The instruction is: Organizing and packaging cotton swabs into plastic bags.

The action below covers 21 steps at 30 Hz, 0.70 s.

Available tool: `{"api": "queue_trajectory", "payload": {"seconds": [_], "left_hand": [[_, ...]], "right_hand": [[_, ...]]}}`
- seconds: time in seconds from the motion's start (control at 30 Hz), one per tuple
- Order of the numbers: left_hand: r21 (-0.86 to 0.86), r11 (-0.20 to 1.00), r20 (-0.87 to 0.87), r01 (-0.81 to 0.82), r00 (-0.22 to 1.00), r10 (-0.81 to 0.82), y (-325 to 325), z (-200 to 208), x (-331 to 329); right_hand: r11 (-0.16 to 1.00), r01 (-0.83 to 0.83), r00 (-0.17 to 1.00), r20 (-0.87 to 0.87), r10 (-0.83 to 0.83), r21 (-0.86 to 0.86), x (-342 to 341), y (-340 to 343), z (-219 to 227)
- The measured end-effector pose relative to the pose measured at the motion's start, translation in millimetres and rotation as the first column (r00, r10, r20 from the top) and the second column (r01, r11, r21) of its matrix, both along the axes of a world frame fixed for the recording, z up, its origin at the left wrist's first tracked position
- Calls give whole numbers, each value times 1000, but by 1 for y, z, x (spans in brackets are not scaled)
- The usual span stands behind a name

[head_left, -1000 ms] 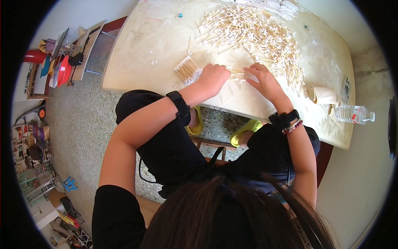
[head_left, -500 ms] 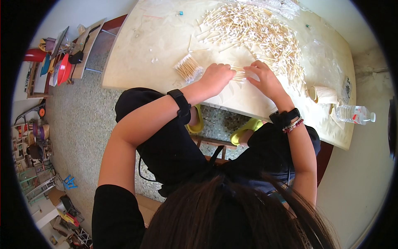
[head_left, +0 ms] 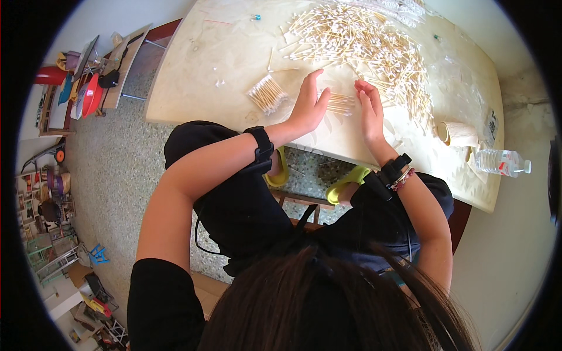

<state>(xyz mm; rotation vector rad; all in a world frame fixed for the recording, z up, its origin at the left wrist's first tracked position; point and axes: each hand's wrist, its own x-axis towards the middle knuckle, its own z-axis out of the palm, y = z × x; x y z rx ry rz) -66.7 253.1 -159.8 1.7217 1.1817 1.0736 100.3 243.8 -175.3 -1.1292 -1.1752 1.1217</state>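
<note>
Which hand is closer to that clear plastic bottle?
The right. The right hand is left of the bottle, over the table; the left hand is farther left, beyond the row of cotton swabs between the hands.

Swab row (head_left: 339, 104) partly behind left grip (head_left: 308, 108); tabletop (head_left: 187, 79) cropped above.

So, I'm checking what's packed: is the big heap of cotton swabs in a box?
No, the heap of cotton swabs lies loose, spread out on the table.
</note>
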Motion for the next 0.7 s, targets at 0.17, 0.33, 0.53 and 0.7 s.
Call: {"api": "queue_trajectory", "payload": {"seconds": [0.17, 0.33, 0.53, 0.7], "left_hand": [[135, 990, -86, 46, 996, -35, -12, -13, 6], [149, 976, -137, 160, 981, -140, -12, -6, 17], [180, 959, -186, 217, 965, -184, -10, -10, 20], [152, 964, -289, 217, 943, -166, -16, -6, 21]], "right_hand": [[1000, 9, 999, -49, -8, 19, -10, 2, -2], [1000, 2, 1000, 1, -2, 27, -16, 1, 2], [999, 26, 999, -46, -24, 26, -20, -3, 5], [999, 2, 1000, 18, -1, -36, -20, -6, 11]]}}
